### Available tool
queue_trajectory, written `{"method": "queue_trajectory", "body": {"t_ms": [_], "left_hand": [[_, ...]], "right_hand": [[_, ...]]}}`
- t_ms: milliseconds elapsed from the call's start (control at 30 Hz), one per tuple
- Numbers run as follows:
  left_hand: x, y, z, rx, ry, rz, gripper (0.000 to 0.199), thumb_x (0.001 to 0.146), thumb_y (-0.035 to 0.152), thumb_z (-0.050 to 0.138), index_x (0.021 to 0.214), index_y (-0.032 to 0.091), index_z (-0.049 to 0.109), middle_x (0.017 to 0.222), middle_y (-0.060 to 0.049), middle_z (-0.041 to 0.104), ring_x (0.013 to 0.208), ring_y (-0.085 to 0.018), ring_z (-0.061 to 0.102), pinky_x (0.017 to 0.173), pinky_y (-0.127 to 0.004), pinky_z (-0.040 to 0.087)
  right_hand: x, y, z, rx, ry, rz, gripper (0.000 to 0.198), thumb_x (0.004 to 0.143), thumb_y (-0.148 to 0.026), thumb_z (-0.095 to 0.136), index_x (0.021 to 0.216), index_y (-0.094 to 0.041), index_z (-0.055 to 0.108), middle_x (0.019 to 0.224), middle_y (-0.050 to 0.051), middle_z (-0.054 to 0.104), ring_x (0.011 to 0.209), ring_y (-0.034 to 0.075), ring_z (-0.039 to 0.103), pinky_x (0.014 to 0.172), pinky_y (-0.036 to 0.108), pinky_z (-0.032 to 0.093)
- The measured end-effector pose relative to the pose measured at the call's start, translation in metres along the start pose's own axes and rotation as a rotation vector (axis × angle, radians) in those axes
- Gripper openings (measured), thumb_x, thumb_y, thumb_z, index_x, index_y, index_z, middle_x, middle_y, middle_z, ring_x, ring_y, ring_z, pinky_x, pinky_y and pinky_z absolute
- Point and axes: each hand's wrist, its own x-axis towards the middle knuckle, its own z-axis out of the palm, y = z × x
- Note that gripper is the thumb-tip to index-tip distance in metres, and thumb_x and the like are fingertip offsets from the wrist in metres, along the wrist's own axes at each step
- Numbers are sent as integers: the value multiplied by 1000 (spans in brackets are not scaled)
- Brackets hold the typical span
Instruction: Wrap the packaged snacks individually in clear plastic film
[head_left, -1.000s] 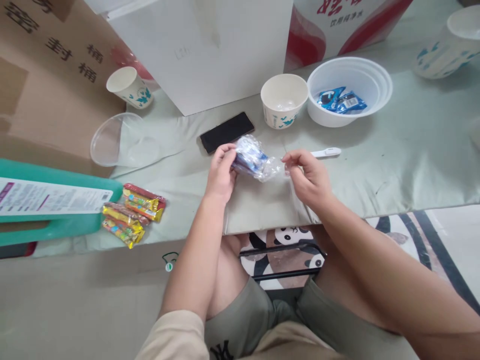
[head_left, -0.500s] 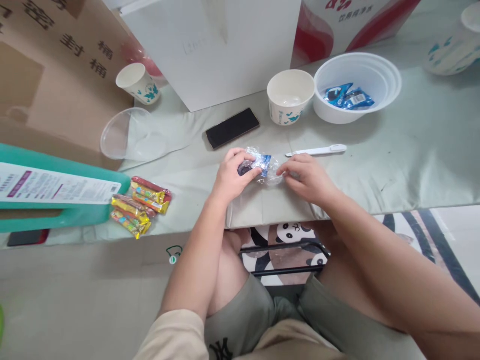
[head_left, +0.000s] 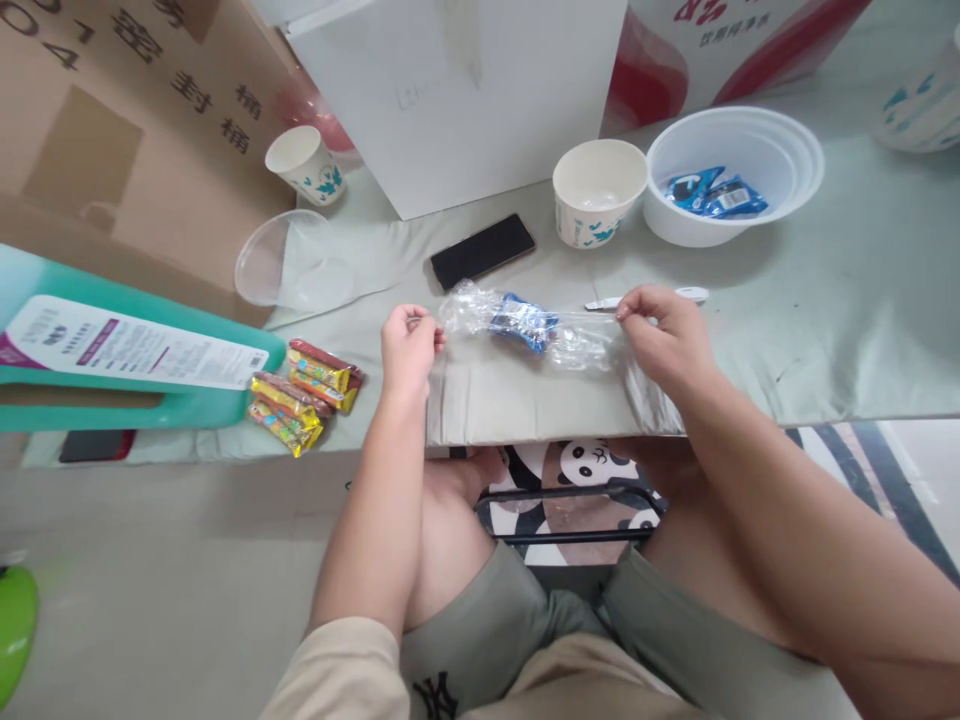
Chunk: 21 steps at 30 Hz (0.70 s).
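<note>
A crinkled clear plastic wrap (head_left: 589, 343) is stretched sideways between my two hands, close above the cloth near the table's front edge. My left hand (head_left: 411, 345) pinches its left end, and my right hand (head_left: 666, 325) pinches the right end. A small blue packet (head_left: 525, 322) lies in the middle of the wrap; whether it is inside or on top, I cannot tell. Just behind my right hand lies a white utility knife (head_left: 606, 303), partly hidden by the fingers. A black phone (head_left: 484, 250) rests behind the wrap.
Behind are a paper bowl (head_left: 598, 200) and a white plastic tub (head_left: 739, 220) holding blue packets. Leftward lie several wrapped snack sticks (head_left: 304, 390), a clear lid (head_left: 296, 262), a paper cup (head_left: 307, 170) and a green container (head_left: 210, 400). A white box (head_left: 465, 110) and a cardboard box (head_left: 142, 190) stand behind.
My hands have moved apart, left hand leftward and right hand rightward, spreading the bunched plastic wrap. My left fingers are off the blue packet and now pinch the wrap's end.
</note>
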Motion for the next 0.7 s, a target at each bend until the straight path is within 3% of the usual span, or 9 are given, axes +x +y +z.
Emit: {"method": "queue_trajectory", "body": {"t_ms": [167, 233, 367, 533, 700], "left_hand": [[5, -10, 11, 1, -205, 239, 37, 70, 23, 77, 101, 26, 58, 106, -2, 67, 90, -14, 67, 72, -23, 53], [6, -9, 19, 24, -250, 252, 37, 68, 23, 81, 98, 25, 60, 97, -1, 68, 81, -14, 66, 67, -23, 52], [7, -2, 25, -15, -199, 239, 18, 74, 22, 75, 82, 22, 60, 67, 4, 60, 60, -11, 60, 55, -21, 47], [8, 1, 15, -49, -184, 218, 25, 73, 17, 77, 91, 23, 61, 66, 4, 62, 58, -10, 62, 54, -19, 48], [14, -2, 4, 2, -103, 149, 27, 71, 11, 69, 93, 23, 59, 66, 5, 60, 58, -10, 62, 53, -18, 47]], "right_hand": [[-2, -11, 4, 118, 16, 105, 6, 80, -25, 61, 75, -25, 64, 58, -3, 56, 55, 15, 51, 57, 31, 41], [-2, -14, 6, 199, 5, 158, 9, 83, -29, 63, 75, -25, 63, 54, -4, 54, 51, 14, 50, 53, 30, 41], [6, -9, 9, 426, 113, 292, 13, 84, -31, 65, 75, -25, 58, 51, -6, 49, 43, 11, 45, 46, 27, 40], [14, 1, 5, 597, 211, 389, 18, 86, -32, 65, 77, -26, 51, 52, -9, 42, 42, 10, 45, 43, 24, 40], [15, 11, 1, 594, 284, 447, 15, 83, -30, 64, 82, -27, 50, 53, -9, 40, 42, 10, 45, 39, 23, 35]]}}
